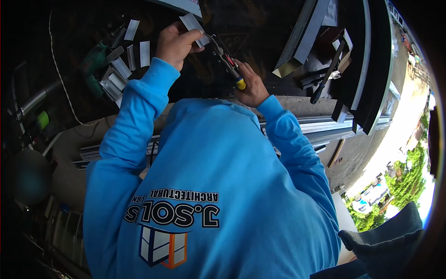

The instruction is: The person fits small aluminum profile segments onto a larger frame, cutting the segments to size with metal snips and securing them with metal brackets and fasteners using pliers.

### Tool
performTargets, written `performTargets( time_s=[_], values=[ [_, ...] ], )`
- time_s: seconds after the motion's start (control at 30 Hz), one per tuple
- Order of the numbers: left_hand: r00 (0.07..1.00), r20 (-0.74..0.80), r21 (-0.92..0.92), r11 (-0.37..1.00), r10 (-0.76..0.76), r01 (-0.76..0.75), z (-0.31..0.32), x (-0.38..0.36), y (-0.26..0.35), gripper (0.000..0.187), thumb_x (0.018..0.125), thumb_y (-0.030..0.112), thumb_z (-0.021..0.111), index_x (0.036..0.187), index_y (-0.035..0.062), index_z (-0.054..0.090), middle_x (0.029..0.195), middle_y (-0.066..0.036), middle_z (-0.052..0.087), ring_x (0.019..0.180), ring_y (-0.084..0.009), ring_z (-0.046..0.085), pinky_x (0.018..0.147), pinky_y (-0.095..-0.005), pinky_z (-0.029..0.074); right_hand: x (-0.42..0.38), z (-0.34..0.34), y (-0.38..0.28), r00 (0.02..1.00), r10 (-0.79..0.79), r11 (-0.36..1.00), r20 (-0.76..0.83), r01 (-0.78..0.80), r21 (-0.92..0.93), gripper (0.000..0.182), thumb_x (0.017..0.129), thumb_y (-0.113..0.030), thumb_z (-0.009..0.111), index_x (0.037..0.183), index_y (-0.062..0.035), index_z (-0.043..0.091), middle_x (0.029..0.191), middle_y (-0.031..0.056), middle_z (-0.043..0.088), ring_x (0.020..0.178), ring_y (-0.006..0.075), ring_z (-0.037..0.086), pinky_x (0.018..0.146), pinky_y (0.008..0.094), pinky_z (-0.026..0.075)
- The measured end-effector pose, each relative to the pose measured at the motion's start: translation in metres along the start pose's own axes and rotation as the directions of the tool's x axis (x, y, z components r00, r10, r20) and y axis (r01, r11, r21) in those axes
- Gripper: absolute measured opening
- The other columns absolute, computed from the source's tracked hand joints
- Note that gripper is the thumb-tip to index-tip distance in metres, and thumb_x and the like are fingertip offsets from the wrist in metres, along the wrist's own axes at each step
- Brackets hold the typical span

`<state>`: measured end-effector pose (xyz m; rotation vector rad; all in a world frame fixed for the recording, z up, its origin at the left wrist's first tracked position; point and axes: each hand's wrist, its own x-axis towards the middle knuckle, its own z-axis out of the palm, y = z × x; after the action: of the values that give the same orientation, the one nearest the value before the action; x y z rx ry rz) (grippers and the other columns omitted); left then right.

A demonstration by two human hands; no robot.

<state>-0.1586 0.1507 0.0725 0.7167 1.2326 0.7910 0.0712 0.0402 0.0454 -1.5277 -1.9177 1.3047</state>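
Note:
My left hand (174,45) pinches a short ridged metal strip (190,23) between thumb and fingers, above the dark work surface. In my right hand (252,85) is a pair of tin snips (227,60) with red and yellow on the handles. The fingers wrap round the handle end, and the snips' jaws point up and left, right at the edge of the strip near my left thumb. Several similar short metal pieces (145,54) lie left of my left hand, some heaped together, beside a green power drill (95,67).
Right of my hands are a long open carton (302,42), a black-handled tool (327,74) and long dark profiles (378,69). Long metal lengths (325,125) lie below the table edge. A pale cord (59,72) runs down the left side.

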Motion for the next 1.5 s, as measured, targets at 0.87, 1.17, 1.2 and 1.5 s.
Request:
performTargets(
  time_s=[0.87, 1.17, 1.2, 1.5],
  values=[
    [0.997, 0.058, -0.026, 0.999, 0.05, -0.048, 0.038, 0.011, -0.006, 0.018, 0.087, 0.011, 0.066, 0.104, 0.0068, 0.064, 0.096, -0.004, 0.068, 0.087, -0.0157, 0.066, 0.069, -0.0311, 0.058, -0.018, -0.014, 0.009, 0.99, -0.075, 0.989, -0.119, 0.09, 0.121, 0.081, 0.062, -0.006, 0.063, 0.139, 0.0014, 0.039, 0.114, 0.0235, 0.052, 0.108, 0.0437, 0.055, 0.093, 0.0414, 0.046],
    [0.999, 0.037, 0.078, 0.996, 0.037, -0.04, 0.025, 0.014, 0.002, 0.015, 0.087, 0.011, 0.066, 0.101, 0.0065, 0.065, 0.094, -0.005, 0.068, 0.086, -0.0155, 0.066, 0.068, -0.0301, 0.058, -0.009, 0.001, 0.007, 0.993, -0.024, 0.995, -0.111, 0.035, 0.092, 0.084, 0.065, -0.007, 0.063, 0.143, 0.0007, 0.034, 0.12, 0.0238, 0.049, 0.11, 0.0444, 0.054, 0.094, 0.0425, 0.046],
    [0.999, 0.047, 0.076, 0.997, 0.027, -0.03, 0.024, 0.014, 0.001, 0.015, 0.087, 0.011, 0.066, 0.101, 0.0064, 0.065, 0.094, -0.005, 0.068, 0.086, -0.0155, 0.066, 0.068, -0.03, 0.058, -0.01, -0.001, 0.007, 0.995, -0.041, 0.994, -0.096, 0.05, 0.094, 0.084, 0.065, -0.006, 0.062, 0.143, 0.0005, 0.033, 0.12, 0.0241, 0.049, 0.11, 0.0445, 0.054, 0.094, 0.0425, 0.046],
    [0.999, 0.018, 0.079, 0.996, -0.051, 0.049, 0.016, 0.016, -0.001, 0.02, 0.087, 0.01, 0.065, 0.106, 0.0045, 0.064, 0.095, -0.006, 0.068, 0.088, -0.0165, 0.066, 0.069, -0.0308, 0.059, -0.006, 0.006, 0.006, 0.997, 0.023, 0.995, -0.069, -0.016, 0.096, 0.082, 0.066, -0.003, 0.061, 0.144, 0.0001, 0.033, 0.121, 0.0246, 0.05, 0.109, 0.0448, 0.056, 0.094, 0.0426, 0.047]
  ],
)
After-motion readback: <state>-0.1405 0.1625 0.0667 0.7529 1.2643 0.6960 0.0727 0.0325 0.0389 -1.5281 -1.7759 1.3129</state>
